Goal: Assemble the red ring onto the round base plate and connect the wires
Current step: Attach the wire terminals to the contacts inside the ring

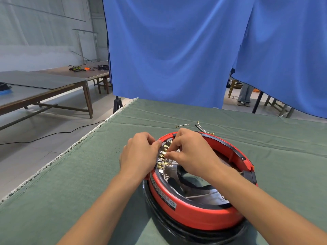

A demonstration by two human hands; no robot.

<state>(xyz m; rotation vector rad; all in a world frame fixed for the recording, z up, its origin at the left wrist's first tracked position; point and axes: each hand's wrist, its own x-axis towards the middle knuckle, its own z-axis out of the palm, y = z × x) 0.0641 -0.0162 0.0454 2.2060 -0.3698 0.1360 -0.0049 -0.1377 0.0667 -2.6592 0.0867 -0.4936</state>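
Observation:
The red ring (192, 212) sits on top of the round black base plate (177, 227) on the green cloth. A row of brass wire terminals (163, 157) runs along the ring's inner left wall. My left hand (139, 154) wraps over the ring's left rim, its fingertips at the terminals. Reaching in from the right, my right hand (191, 152) has thumb and forefinger pinched on one brass terminal in that row. Thin wires and dark cable lie inside the ring (200, 191).
Two loose short wires (182, 125) (203, 129) lie on the green cloth (88, 174) behind the ring. The table's left edge is frayed. A blue curtain (177, 50) hangs behind. Wooden tables (53, 85) stand at left; a person's legs (245, 96) show at right.

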